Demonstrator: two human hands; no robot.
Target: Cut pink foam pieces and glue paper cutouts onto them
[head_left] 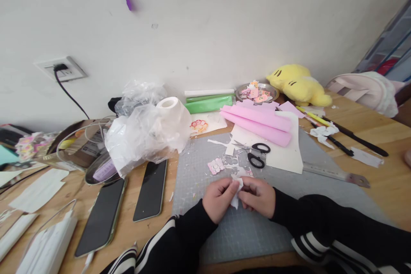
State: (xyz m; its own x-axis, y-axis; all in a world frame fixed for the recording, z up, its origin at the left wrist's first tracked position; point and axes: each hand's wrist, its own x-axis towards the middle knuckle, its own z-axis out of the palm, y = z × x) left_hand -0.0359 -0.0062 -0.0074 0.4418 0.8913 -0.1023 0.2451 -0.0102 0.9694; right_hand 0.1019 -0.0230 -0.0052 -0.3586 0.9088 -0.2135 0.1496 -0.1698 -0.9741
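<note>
Crowding the far side of your grey cutting mat [244,235] are black-handled scissors [258,154], lying just beyond your hands among a few cut paper bits, and two pink rolls [257,124] resting on a white sheet [285,154] that overlaps the mat's far right part. A metal ruler [334,174] lies along the mat's right edge, with pens [353,137] farther right on the wooden surface [379,184]. Against the wall you have a green roll [208,103], a bowl of stickers [257,92] and a yellow plush toy [298,83]. To your left a crumpled plastic bag [141,135] with a white roll [170,107] poking out of it bulges toward the mat, and two dark phones [150,190] lie face up just beside the mat's left edge. All of it lies clear of your hands. Your left hand [218,199] and right hand [258,197] meet over the near middle of the mat, fingers curled in, and each grip is closed on the same small white paper scrap [236,190]. The scrap sits right between the two hands, pinched by the fingertips of both, its lower edge hanging down toward the mat; whether it touches the mat you cannot tell from here. Your black striped sleeves [321,222] run back toward the mat's near edge.
</note>
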